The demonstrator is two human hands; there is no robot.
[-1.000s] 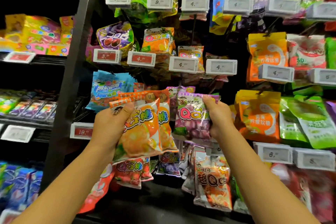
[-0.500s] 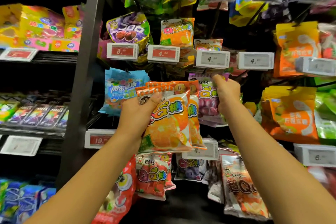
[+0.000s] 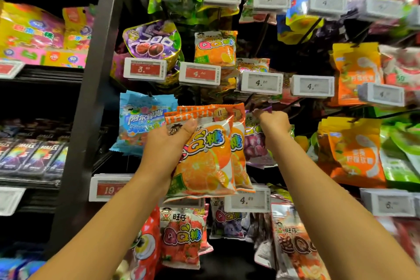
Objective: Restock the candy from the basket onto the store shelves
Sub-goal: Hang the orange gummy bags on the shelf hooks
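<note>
Orange candy bags point(image 3: 205, 157) sit gripped in the left hand point(image 3: 167, 146). At their 3 o'clock, the right hand point(image 3: 273, 124) pinches the purple candy bag point(image 3: 255, 143) by its top.

L hand point(image 3: 169, 143) grips stack of orange bags point(image 3: 204, 159) at center, thumb on top bag. R hand point(image 3: 273, 124) at 2 o'clock of them pinches top of purple bag point(image 3: 255, 141), hanging just behind the stack.

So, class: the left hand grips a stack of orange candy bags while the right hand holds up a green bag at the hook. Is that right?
Not quite. In the head view the right hand pinches the top of a purple grape bag, not a green one. The left hand does grip the stack of orange candy bags.
</note>
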